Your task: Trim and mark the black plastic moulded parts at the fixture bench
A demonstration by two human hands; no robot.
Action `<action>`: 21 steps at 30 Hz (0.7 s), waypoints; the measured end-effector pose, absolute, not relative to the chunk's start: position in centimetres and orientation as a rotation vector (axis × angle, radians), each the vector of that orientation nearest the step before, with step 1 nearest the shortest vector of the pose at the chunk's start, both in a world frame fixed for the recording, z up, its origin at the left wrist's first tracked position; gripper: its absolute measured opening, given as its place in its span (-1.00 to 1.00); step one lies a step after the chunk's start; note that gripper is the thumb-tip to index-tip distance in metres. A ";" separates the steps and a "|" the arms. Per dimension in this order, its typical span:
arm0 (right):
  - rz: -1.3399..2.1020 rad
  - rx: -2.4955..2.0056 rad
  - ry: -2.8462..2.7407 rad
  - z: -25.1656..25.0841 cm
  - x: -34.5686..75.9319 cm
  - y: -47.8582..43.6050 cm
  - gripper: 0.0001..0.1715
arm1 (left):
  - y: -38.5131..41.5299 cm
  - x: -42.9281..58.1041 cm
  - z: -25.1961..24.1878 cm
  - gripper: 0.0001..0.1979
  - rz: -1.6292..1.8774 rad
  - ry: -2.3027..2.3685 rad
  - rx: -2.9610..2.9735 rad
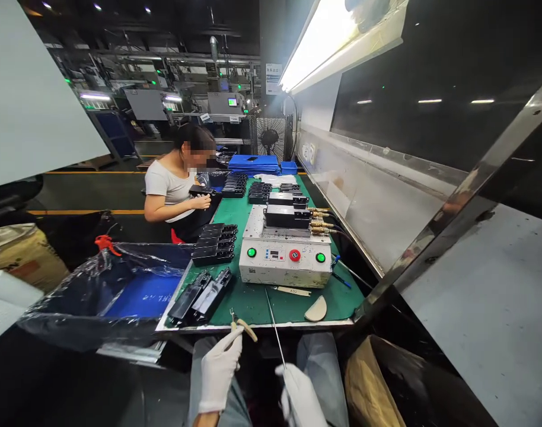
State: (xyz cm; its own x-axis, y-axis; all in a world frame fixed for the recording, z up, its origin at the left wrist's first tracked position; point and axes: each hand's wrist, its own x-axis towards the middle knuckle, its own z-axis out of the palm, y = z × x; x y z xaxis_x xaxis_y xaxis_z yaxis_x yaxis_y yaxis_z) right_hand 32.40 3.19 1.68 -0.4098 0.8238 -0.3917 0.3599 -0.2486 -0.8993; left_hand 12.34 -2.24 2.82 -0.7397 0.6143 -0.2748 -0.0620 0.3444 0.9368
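My left hand (221,369), in a white glove, is at the table's front edge, its fingers closed on a small pair of cutting pliers (248,330) with cream handles. The jaws of the pliers point up toward the table. In my right hand (301,394), also gloved and partly blurred, is a long thin metal rod (275,327); its tip reaches up to the front of the white machine. Two black plastic housings (212,296) lie at an angle on the green table near my left hand. A half-round beige piece (316,309) lies to the right of the rod.
A white machine (285,268) with lit green buttons holds black housings on top. More housings (214,244) are stacked to its left. A plastic-lined bin (120,261) stands left of the table. A co-worker (166,184) sits beyond, handling a black part. A metal frame post (431,243) slants up at right.
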 end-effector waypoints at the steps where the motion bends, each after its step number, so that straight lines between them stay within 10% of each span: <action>1: 1.712 -1.438 -1.661 1.5 30.9 4.2 -0.15 | -2.7 12.4 3.0 -0.27 1.445 2.015 0.494; 7: 1.467 -1.346 -1.743 4.3 27.1 7.6 -0.29 | -3.8 14.2 5.3 -0.40 1.524 1.992 0.817; 12: 2.084 -0.880 -1.282 5.6 26.3 5.4 -0.18 | -2.5 17.6 6.2 -0.04 1.393 2.090 0.806; 21: 2.320 -1.101 -0.434 5.7 24.4 5.9 -0.04 | -2.7 18.3 1.0 -0.39 1.380 2.118 1.119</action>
State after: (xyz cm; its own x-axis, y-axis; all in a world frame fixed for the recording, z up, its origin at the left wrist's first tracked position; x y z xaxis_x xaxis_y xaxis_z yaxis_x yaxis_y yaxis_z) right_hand 24.40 5.92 5.73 -0.5272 0.5867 -0.6147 -0.3247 -0.8076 -0.4923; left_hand 18.28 -2.69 0.98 -0.6134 0.7824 0.1081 0.4148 0.2027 0.8870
